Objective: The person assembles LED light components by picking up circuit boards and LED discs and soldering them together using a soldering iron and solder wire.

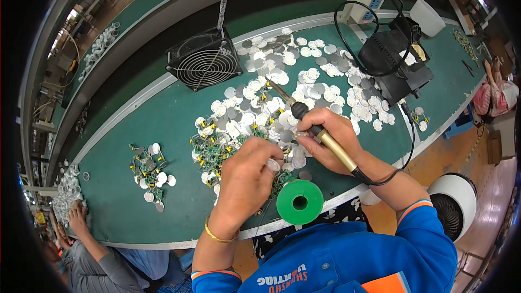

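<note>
My right hand (334,138) is wrapped round a soldering iron (336,149) with a gold-coloured handle, its bare tip pointing up and left over a heap of discs. Something small and pale shows by the right fingertips, too small to name. My left hand (247,168) is closed, pinching a small white disc (273,165) near the heap's front edge. White and grey round discs (271,119) cover the middle of the green bench. Among them, left of centre, lie small green circuit boards (206,146) with yellow parts. A green solder spool (300,202) stands just right of my left wrist.
A black fan (205,59) with a wire grille stands behind the heap. At the right is a black soldering station (396,59), its cable looping to the iron. Another cluster of boards and discs (149,171) lies at left. A co-worker's hand (78,216) touches white parts at the far left.
</note>
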{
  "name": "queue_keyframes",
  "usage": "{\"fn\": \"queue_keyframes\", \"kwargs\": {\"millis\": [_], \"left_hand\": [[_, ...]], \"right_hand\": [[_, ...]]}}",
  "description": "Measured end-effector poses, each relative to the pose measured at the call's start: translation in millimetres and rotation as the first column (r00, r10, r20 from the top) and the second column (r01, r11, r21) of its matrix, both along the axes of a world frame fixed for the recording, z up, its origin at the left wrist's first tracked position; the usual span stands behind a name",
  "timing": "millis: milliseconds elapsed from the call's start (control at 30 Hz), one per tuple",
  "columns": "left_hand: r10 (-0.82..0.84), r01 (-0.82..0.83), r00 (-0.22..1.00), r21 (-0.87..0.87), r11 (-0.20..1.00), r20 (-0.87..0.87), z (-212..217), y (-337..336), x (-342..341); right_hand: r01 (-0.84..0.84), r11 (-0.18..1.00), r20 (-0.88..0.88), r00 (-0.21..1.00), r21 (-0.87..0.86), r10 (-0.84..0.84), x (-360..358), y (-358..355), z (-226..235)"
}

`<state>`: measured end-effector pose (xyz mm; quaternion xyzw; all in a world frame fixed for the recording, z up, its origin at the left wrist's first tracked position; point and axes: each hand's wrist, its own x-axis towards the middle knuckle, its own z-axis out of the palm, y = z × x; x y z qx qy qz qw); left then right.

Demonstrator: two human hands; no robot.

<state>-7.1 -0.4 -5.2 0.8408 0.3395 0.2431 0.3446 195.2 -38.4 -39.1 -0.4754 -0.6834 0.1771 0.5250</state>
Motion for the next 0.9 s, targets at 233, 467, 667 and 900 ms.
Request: {"fn": "queue_keyframes", "kwargs": {"millis": [233,467,667,900], "left_hand": [[0.206,0.131,0.877,-0.630,0.765,0.433,-10,10,-4],[0.273,0.186,0.841,-0.722,0.666,0.468,-9,7,2],[0.151,0.032,0.954,-0.586,0.810,0.260,-6,5,3],[0.247,0.102,0.910,-0.756,0.647,0.334,3,6,1]], "right_hand": [[-0.110,0.993,-0.040,0.993,-0.032,0.109,-4,-10,11],[-0.118,0.993,-0.051,0.992,0.000,0.118,-5,-9,9],[-0.131,0.991,-0.037,0.991,0.018,0.132,-8,-11,9],[0.012,0.998,0.028,1.000,0.064,-0.014,0,-6,4]]}}
